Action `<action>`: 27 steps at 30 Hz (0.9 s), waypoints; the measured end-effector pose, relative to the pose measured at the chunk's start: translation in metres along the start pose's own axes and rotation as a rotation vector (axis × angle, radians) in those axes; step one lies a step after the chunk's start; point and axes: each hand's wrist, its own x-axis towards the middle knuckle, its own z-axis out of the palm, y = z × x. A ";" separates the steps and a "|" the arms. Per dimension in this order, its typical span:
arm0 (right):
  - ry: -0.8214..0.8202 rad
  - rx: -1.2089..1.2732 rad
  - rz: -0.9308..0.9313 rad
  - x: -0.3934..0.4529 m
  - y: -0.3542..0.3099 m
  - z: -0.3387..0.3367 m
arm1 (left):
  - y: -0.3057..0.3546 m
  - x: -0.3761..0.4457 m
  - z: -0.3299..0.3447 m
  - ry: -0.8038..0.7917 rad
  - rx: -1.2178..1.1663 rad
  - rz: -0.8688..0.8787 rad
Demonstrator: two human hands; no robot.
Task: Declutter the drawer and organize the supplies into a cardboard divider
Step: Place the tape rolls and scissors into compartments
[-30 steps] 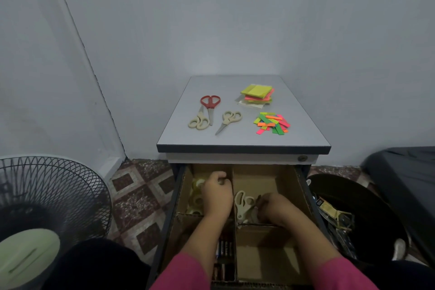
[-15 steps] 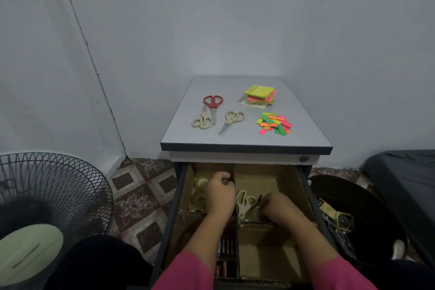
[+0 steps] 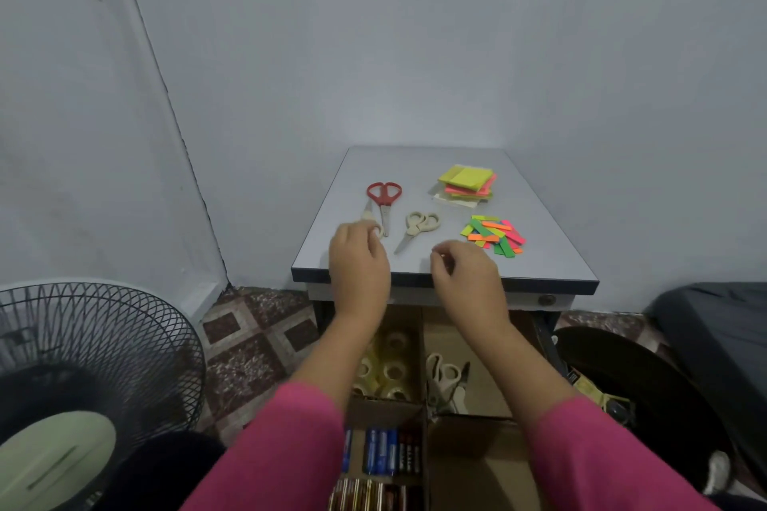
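Change: your hands left the drawer (image 3: 477, 344), now over the worktop (image 3: 552, 245) | left hand (image 3: 359, 261) grip: touching cream scissors (image 3: 371, 225), hold unclear | right hand (image 3: 467, 276) grip: curled, looks empty | next: more scissors go in.

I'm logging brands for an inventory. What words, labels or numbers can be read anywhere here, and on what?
None can be read.
Batteries in the cardboard divider: blue and dark wrappers carry print, too small and blurred to read.
Yellow packaging in the black bin: markings blurred.
Sticky notes, paper strips, scissors: no text visible.
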 end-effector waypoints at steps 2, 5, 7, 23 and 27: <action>-0.033 -0.048 0.067 0.026 -0.010 0.012 | -0.004 0.029 0.002 -0.045 0.111 -0.075; -0.136 -0.186 0.167 0.053 -0.022 0.023 | -0.013 0.059 0.009 -0.204 0.335 -0.127; -0.207 -0.258 0.203 0.064 -0.028 0.024 | -0.014 0.068 0.012 -0.319 0.447 -0.170; -0.522 -0.294 0.319 0.073 -0.028 -0.004 | 0.007 0.076 -0.009 -0.590 0.715 -0.315; -0.446 0.013 0.296 0.048 -0.016 -0.023 | 0.006 0.060 -0.017 -0.543 0.559 -0.234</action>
